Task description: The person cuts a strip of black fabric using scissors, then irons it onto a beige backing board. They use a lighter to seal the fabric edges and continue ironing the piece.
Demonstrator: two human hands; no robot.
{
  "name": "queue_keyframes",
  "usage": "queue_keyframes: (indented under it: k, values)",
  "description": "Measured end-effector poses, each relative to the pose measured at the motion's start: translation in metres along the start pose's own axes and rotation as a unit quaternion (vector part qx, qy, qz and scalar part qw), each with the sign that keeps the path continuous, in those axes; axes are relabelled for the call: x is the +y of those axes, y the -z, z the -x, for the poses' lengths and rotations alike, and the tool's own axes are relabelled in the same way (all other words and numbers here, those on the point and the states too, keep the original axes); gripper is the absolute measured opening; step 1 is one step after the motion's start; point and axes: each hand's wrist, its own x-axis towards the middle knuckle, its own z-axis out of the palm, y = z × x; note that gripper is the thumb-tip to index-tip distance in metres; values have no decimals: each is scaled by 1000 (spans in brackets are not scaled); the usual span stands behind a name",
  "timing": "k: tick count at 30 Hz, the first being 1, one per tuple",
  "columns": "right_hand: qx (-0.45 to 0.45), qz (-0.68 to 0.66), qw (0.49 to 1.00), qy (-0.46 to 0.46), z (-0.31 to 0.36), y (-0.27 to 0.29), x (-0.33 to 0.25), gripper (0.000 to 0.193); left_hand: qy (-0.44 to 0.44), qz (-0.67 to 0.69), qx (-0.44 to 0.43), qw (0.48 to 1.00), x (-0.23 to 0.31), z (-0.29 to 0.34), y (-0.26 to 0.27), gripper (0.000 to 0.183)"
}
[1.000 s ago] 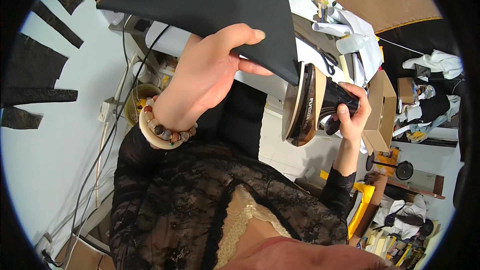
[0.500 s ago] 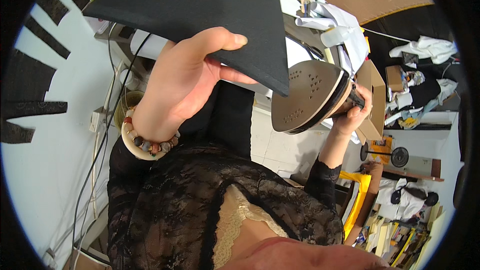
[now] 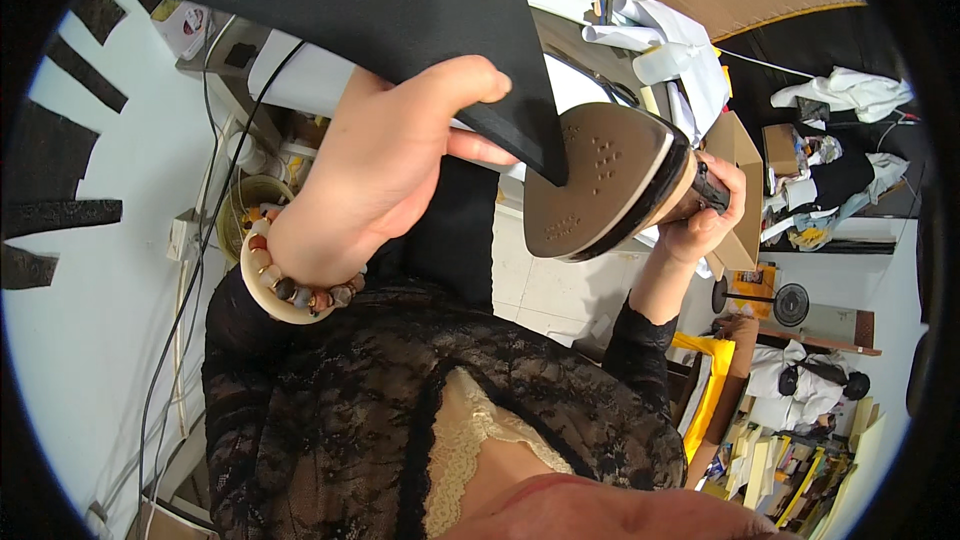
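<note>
Left hand [image 3: 385,175] pinches black fabric piece [image 3: 380,10] at its edge, thumb on top, fingers under; the sheet fans out above the hand. Looks light, fairly stiff, holds flat. Right hand [image 3: 705,215] closed round iron [image 3: 600,185] handle, soleplate facing up beside the fabric's point. Iron likely heavy, maybe hot: grip handle only.

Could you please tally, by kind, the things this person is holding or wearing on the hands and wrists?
Black fabric piece, pinched in the left hand: 1
Clothes iron, gripped in the right hand, soleplate facing the camera: 1
Beaded bracelet, on the left wrist: 1
Total: 3
</note>
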Motion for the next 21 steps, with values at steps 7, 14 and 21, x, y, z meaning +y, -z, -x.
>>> queue_keyframes:
  k: [7,14,21]
  values:
    - [-23,-9,999,-22,4,4,6,71,-11,-22,15,1000,-6,-1,-1,10]
    - [-23,8,999,-31,5,-1,2,72,11,-31,0,999,-9,-1,2,18]
    - [-32,62,997,-14,0,-5,-2,70,27,-73,60,995,-14,1,-4,19]
